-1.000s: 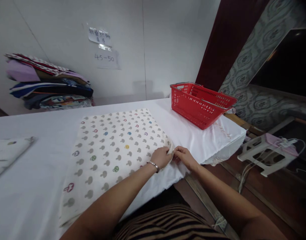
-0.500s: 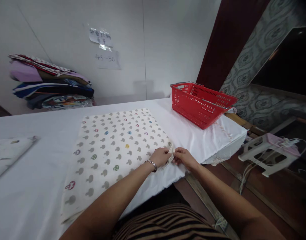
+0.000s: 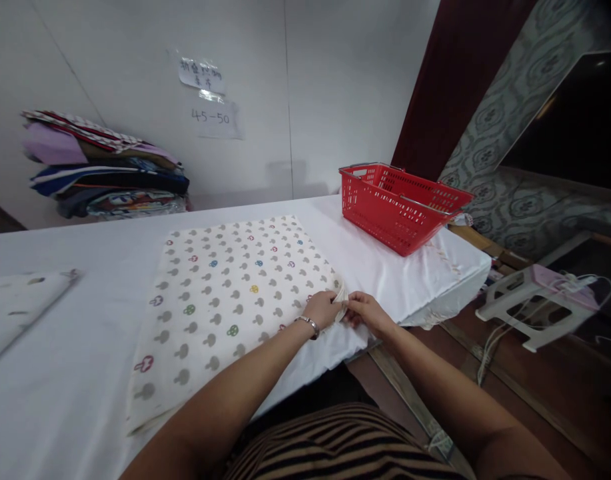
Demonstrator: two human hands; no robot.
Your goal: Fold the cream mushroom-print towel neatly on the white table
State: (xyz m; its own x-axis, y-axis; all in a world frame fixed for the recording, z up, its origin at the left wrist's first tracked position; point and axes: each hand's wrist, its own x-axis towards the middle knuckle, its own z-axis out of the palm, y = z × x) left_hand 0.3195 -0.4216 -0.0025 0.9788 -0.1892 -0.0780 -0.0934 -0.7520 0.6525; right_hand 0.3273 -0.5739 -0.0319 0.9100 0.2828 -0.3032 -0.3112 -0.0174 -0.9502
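Observation:
A white cloth printed with grey and a few coloured mushrooms lies folded in layers on the table. My left hand, with a bracelet at the wrist, pinches the cloth's near right corner. Close beside it, my right hand grips the same corner between thumb and fingers. The bunched corner is lifted slightly between the two hands. How many layers each hand holds is hidden by the fingers.
A red shopping basket stands at the table's back right. Folded fabrics are piled at the back left, below paper signs. Another white cloth lies at the left. A white stool with cables stands right of the table.
Both hands stay at the cloth's corner, with only slight finger movement. The cloth's near left part has shifted slightly to the right and up in view.

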